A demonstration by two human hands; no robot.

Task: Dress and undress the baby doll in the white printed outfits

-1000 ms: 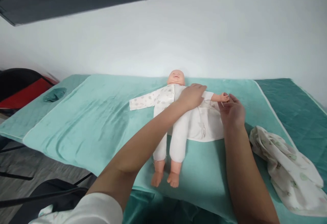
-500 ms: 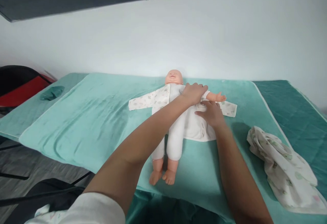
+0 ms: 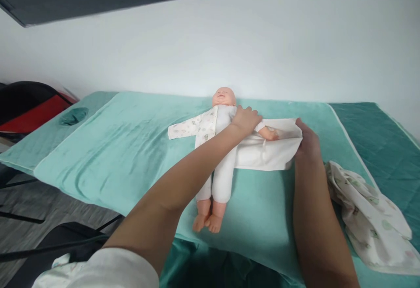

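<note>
A baby doll (image 3: 224,97) lies on its back, legs toward me, in a white bodysuit. Its printed baby shirt (image 3: 206,124) covers the chest side at the left, that sleeve spread flat. The shirt's other half (image 3: 262,154) is laid out to the right with its white inner side up. My left hand (image 3: 246,121) is closed round the doll's upper arm near the shoulder; the doll's forearm (image 3: 269,134) sticks out beyond it over the cloth. My right hand (image 3: 307,141) grips the shirt's far right edge, slightly raised and stretched sideways.
A crumpled printed cloth (image 3: 370,218) lies at the right. The green cover (image 3: 114,156) spreads over the table, with a hole (image 3: 74,116) at its left end. A white wall (image 3: 210,47) stands behind. Black-and-red chair (image 3: 39,108) and dark chair parts are at the left.
My right hand has moved right and drawn the shirt's edge outward, opening its inner side. The doll's forearm has tilted downward. My left hand stays at the doll's arm.
</note>
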